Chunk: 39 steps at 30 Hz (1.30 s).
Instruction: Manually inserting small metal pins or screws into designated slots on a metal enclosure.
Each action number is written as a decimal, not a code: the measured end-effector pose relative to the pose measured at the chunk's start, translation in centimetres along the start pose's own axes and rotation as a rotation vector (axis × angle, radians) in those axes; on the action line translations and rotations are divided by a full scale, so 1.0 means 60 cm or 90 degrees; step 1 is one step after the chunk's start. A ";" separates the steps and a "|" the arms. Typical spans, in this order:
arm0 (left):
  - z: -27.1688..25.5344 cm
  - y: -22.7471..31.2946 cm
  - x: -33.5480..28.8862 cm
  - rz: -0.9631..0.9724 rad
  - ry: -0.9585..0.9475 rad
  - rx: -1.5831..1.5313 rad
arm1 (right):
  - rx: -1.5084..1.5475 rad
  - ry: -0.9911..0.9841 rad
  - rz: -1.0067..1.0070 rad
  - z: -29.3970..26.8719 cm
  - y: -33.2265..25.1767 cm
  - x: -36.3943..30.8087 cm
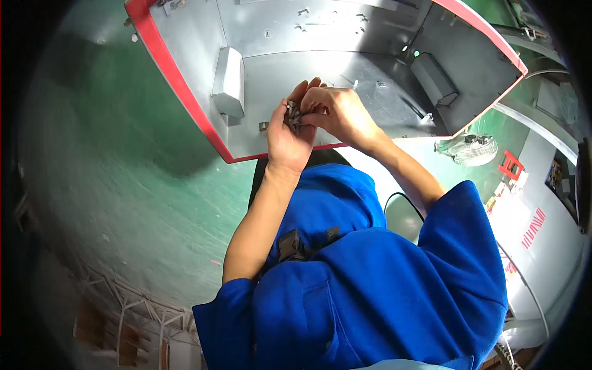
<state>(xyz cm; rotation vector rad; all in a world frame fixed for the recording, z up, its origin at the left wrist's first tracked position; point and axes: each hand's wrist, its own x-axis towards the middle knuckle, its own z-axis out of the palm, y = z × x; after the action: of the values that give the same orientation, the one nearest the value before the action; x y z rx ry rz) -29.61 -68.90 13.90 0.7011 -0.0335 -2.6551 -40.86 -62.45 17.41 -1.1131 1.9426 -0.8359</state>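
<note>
My left hand point(288, 148) is cupped, palm up, around a small heap of dull grey metal parts point(293, 113); they look like little clips or nuts, too small to tell exactly. Over that palm my right hand point(342, 114) is closed, thumb and forefinger pinched together at the heap. Whatever sits between those fingertips is hidden. Both hands are above the near edge of a large grey metal housing point(296, 68) with a red rim point(185, 98). A similar small metal piece point(264, 126) lies inside the housing, just left of my left hand.
Inside the housing, angular grey boxes stand at the left wall point(229, 83) and right wall point(435, 80). Small fittings point(427, 118) stick up from its inner surface. Right of it are a fan point(473, 150) and a red frame-like piece point(510, 163). Green floor point(123, 172) spreads left.
</note>
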 end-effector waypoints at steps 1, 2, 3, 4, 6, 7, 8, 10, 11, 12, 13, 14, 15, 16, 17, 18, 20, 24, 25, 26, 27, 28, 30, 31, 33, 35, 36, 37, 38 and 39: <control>0.000 0.002 0.005 -0.002 -0.008 0.004 | -0.001 0.006 0.008 -0.002 0.000 0.002; -0.001 0.003 0.009 -0.006 -0.015 0.009 | -0.001 0.012 0.017 -0.002 -0.001 0.002; -0.002 0.004 0.012 -0.009 -0.022 0.013 | 0.006 0.022 0.007 -0.003 0.000 0.002; 0.000 0.004 0.014 -0.011 -0.009 0.022 | 0.012 0.032 -0.004 -0.004 0.001 0.002; 0.005 0.008 0.017 -0.009 0.021 0.044 | 0.071 0.041 -0.013 -0.012 0.005 0.006; 0.005 0.008 0.020 -0.015 -0.002 0.002 | 0.121 0.041 -0.012 -0.024 0.012 0.010; 0.002 0.008 0.022 -0.019 -0.011 -0.007 | 0.171 0.042 -0.010 -0.035 0.022 0.012; -0.007 0.007 0.028 -0.026 -0.024 -0.021 | 0.477 0.088 0.043 -0.060 0.068 0.024; -0.009 0.006 0.032 -0.034 -0.025 -0.049 | 0.498 0.099 0.107 -0.090 0.081 0.033; -0.006 0.007 0.033 -0.049 -0.021 -0.040 | 0.504 0.155 0.140 -0.096 0.131 0.047; -0.001 0.009 0.033 -0.054 -0.016 -0.033 | 0.528 0.212 0.167 -0.102 0.187 0.064; 0.002 0.010 0.033 -0.057 -0.009 -0.025 | 0.560 0.284 0.212 -0.099 0.252 0.079; -0.001 0.011 0.035 -0.056 -0.020 -0.017 | 0.604 0.347 0.260 -0.094 0.312 0.095; -0.004 0.008 0.037 -0.050 -0.025 -0.014 | 0.641 0.411 0.310 -0.088 0.356 0.107; -0.007 0.008 0.037 -0.052 -0.028 -0.003 | 0.692 0.436 0.307 -0.078 0.400 0.117; -0.011 0.007 0.032 -0.059 -0.027 0.003 | 0.739 0.463 0.312 -0.069 0.423 0.120; -0.010 0.004 0.033 -0.051 -0.020 0.016 | 0.768 0.553 0.315 -0.050 0.452 0.140; -0.012 -0.002 0.033 -0.039 -0.009 0.019 | 0.813 0.670 0.343 -0.036 0.452 0.169; -0.012 -0.003 0.034 -0.039 -0.005 0.016 | 0.804 0.691 0.360 -0.039 0.447 0.174; -0.012 -0.005 0.033 -0.034 -0.005 0.025 | 0.810 0.669 0.333 -0.037 0.461 0.174; -0.011 -0.007 0.033 -0.030 -0.004 0.034 | 0.815 0.647 0.306 -0.035 0.475 0.176; -0.012 -0.008 0.031 -0.026 -0.003 0.042 | 0.821 0.625 0.279 -0.032 0.489 0.176; -0.015 -0.010 0.032 -0.020 0.003 0.040 | 0.796 0.619 0.273 -0.038 0.477 0.184; -0.017 -0.012 0.032 -0.018 0.006 0.040 | 0.785 0.617 0.270 -0.041 0.472 0.187; -0.018 -0.015 0.032 -0.008 0.014 0.034 | 0.762 0.600 0.260 -0.046 0.469 0.192; -0.019 -0.018 0.031 -0.001 0.015 0.032 | 0.749 0.594 0.245 -0.049 0.465 0.195; -0.020 -0.019 0.031 0.001 0.013 0.032 | 0.748 0.595 0.234 -0.048 0.463 0.197; -0.021 -0.020 0.031 0.003 0.011 0.032 | 0.747 0.597 0.224 -0.047 0.461 0.199; -0.022 -0.022 0.031 0.005 0.012 0.029 | 0.753 0.603 0.219 -0.047 0.463 0.202; -0.022 -0.023 0.030 0.007 0.013 0.027 | 0.759 0.609 0.214 -0.047 0.465 0.206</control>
<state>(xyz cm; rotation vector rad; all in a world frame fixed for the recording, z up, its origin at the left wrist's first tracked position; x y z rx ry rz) -30.91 -68.24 11.70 0.7393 -0.0884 -2.6435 -59.19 -61.49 -7.08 0.4006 1.6220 -2.1284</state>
